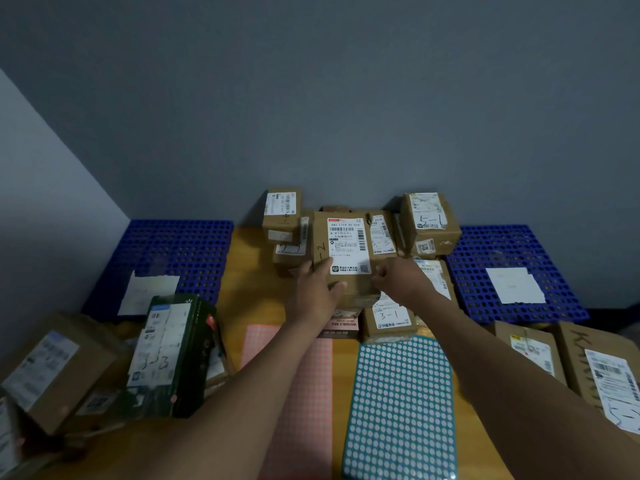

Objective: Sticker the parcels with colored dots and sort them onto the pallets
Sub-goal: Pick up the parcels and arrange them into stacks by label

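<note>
A brown cardboard parcel (343, 251) with a white shipping label and a handwritten "2" stands in the middle of a pile of parcels at the table's far side. My left hand (317, 292) grips its near left corner, thumb across the front face. My right hand (398, 277) holds its near right edge with curled fingers. A pink dot-sticker sheet (304, 393) and a teal sheet of white dots (401, 407) lie flat near me. Blue plastic pallets sit at the left (194, 244) and right (485, 247), each with a white paper on it.
More labelled boxes surround the held parcel, marked "5-1" (429, 220) and "3-1" (389, 318). A dark green box (173, 355) and brown boxes (55, 372) crowd the near left. Two brown parcels (595, 368) lie at the near right. A grey wall backs the table.
</note>
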